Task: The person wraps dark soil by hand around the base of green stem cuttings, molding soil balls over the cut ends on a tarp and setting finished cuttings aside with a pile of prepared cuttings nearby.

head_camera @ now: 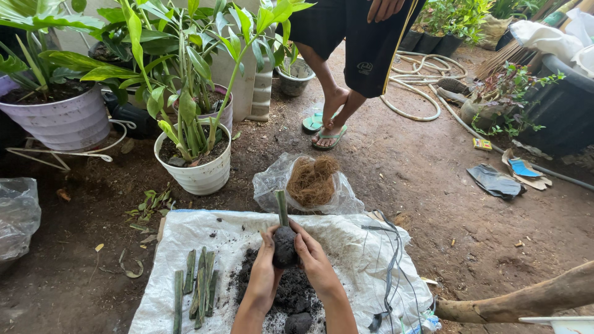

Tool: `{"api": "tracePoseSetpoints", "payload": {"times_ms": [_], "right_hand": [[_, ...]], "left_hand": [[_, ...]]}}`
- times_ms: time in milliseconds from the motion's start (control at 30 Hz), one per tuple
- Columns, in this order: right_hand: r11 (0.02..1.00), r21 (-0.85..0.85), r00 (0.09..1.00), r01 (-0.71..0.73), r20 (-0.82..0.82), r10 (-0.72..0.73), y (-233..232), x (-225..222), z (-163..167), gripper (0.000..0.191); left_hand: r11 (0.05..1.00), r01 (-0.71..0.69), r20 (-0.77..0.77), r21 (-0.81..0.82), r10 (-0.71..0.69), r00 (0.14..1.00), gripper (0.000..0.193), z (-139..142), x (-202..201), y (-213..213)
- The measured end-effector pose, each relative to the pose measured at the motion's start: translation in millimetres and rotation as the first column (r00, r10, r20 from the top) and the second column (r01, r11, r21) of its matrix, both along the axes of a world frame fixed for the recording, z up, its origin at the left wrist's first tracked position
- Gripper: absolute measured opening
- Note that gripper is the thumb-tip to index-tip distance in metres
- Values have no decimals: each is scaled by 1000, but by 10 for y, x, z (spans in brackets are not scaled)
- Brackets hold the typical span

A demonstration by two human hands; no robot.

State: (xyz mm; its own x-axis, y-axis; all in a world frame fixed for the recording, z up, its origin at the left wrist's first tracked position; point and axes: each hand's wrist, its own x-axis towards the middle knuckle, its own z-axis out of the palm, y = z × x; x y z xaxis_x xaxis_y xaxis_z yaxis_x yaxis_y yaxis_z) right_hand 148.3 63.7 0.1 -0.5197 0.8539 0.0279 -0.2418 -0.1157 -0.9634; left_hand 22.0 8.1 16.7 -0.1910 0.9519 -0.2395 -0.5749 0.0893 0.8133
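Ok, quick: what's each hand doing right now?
Left hand: closed around the dark round soil ball with the green stem cutting.
Right hand: closed on the same ball.

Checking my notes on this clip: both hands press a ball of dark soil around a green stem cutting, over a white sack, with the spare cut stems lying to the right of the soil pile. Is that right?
Not quite. The head view shows the spare cut stems lying left of the soil pile, not right. The rest holds: left hand and right hand press the soil ball around the green stem cutting over the white sack.
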Motion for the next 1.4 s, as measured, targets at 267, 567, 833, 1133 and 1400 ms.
{"api": "tracePoseSetpoints", "payload": {"times_ms": [267,567,833,1133,1400], "right_hand": [[1000,-24,997,-10,-81,8,2,44,3,58],[999,-40,999,16,29,-14,-40,11,166,58],[995,88,998,52,28,-55,-140,-37,263,55],[949,268,975,164,104,-198,-258,-163,251,55],[982,185,999,25,36,-32,-182,-87,258,61]], "left_hand": [[990,94,17,106,-97,995,55,-85,-59,-15],[996,-21,149,81,9,989,54,-77,-2,14],[990,-12,75,138,2,997,40,45,53,-49],[988,-47,24,150,44,999,33,8,69,-37],[998,-1,-1,69,1,1000,38,30,57,-58]]}}
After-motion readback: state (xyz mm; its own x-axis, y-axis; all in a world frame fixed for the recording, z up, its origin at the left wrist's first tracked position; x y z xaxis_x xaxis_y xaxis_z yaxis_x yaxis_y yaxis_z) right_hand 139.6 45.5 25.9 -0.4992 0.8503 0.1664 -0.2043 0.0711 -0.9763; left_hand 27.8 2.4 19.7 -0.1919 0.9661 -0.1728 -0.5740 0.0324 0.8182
